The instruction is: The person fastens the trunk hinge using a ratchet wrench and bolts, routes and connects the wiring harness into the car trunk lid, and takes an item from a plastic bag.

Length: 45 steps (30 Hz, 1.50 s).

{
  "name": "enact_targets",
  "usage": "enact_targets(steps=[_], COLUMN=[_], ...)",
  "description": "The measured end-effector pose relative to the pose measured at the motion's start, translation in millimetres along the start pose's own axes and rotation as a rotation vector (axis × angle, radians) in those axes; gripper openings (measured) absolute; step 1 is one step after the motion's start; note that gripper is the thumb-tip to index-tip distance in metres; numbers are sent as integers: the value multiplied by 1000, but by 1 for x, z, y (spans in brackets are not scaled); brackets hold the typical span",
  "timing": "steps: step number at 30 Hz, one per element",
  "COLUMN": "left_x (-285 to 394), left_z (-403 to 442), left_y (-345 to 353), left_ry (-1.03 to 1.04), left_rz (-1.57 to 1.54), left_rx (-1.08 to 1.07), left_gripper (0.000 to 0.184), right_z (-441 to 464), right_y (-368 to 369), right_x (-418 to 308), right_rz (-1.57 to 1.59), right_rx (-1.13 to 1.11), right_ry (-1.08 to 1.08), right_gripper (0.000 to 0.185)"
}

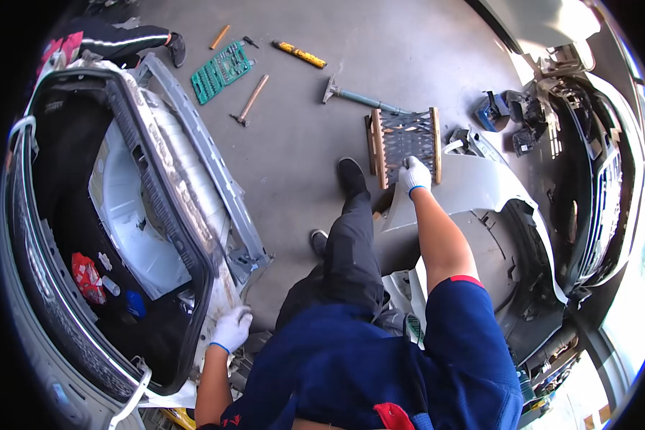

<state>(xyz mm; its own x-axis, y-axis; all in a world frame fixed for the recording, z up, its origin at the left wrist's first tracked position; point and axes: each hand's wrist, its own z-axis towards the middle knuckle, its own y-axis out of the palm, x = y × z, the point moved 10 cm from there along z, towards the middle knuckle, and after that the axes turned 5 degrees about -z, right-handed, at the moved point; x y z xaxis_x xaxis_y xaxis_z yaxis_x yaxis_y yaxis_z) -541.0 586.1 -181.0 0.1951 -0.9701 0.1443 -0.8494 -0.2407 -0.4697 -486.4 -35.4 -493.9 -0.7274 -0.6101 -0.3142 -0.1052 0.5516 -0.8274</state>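
Note:
My right hand (415, 175), in a white glove with a blue cuff, is closed on the near edge of a folding stool (408, 143). The stool has wooden bars along two sides and a seat of dark criss-crossed straps. Lower left, my left hand (231, 328), gloved the same way, lies against the rear corner of a car body (220, 297). Its fingers look loosely bent, with nothing seen in them. The car's open rear compartment (57, 150) shows a red packet (87, 278), a small white bottle (111, 286) and a blue item (135, 304).
On the floor lie a green socket set (222, 72), a hammer (251, 100), a yellow tube (299, 54) and a blue-grey long-handled tool (362, 97). A silver fender (473, 180) and a front bumper (609, 179) stand at right. Another person's leg (129, 39) extends at upper left.

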Motion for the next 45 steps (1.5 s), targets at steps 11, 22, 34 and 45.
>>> enact_targets(steps=[11,22,34,45], left_x=[75,164,43,-6], left_z=[70,93,111,118], left_y=[-15,-114,-219,-472], left_ry=[-276,-37,-57,12], left_rz=[-595,-344,-325,-507], left_rx=[-39,-1,145,665], left_gripper=[30,32,44,40], right_z=[78,42,166,170], right_y=[109,79,18,-131], right_x=[25,-22,-184,-755], right_rz=[-66,207,314,719], right_rx=[-163,-542,-646,-736], right_ry=[-24,32,119,-363], right_gripper=[44,42,17,31])
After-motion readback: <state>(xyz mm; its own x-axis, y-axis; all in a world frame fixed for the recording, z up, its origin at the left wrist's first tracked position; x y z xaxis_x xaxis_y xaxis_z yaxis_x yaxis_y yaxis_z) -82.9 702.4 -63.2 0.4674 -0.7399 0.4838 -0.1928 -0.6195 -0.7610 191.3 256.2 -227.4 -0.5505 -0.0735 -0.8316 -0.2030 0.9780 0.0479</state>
